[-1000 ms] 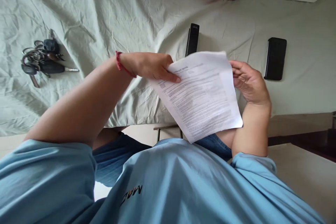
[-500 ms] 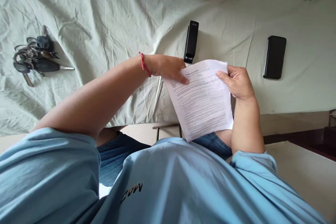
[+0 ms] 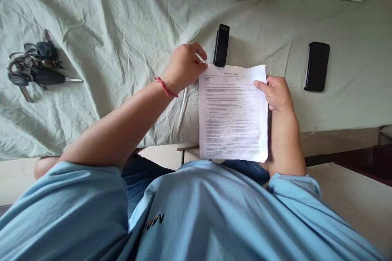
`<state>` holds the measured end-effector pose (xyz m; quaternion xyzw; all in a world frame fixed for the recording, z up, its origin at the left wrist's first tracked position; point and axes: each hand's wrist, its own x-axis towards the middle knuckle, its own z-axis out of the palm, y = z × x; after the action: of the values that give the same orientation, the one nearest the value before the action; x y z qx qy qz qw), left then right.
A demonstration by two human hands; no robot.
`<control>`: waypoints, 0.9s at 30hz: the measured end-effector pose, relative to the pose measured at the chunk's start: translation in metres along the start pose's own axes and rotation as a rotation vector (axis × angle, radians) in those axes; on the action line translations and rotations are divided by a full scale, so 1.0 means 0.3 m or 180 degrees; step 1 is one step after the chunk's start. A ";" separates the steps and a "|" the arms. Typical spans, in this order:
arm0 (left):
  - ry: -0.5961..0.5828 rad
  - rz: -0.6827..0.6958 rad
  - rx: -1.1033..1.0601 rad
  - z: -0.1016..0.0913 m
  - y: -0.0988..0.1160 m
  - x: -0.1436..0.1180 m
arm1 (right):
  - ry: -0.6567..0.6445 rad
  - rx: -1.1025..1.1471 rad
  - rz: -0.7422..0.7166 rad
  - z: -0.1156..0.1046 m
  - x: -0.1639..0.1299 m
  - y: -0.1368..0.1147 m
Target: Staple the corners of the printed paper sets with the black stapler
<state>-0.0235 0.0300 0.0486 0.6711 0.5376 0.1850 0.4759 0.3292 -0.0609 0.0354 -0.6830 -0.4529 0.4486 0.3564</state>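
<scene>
Printed page, one showing, in right fingers; left fingers, hold unclear; one stapler.

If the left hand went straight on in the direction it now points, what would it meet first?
Probably the black stapler, ahead of the left hand; the hand's height above the cloth is unclear, so it might pass over.

Stapler is crowding the left hand, sitting just right of its fingertips, and the paper is plugging the gap between both sets of fingers. Loads of bare cloth is stretching left of the left fingers before the keys. Right of the right hand, room's running free until the phone's blocking.
</scene>
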 end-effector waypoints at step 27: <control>0.0798 0.1670 0.0051 0.147 -0.132 -0.024 | -0.0392 0.0347 -0.0166 -0.090 -0.029 -0.001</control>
<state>-0.0142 0.0030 -0.0039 0.7628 0.4017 0.3791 0.3363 0.3527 -0.0710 0.0475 -0.6217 -0.4665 0.5044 0.3760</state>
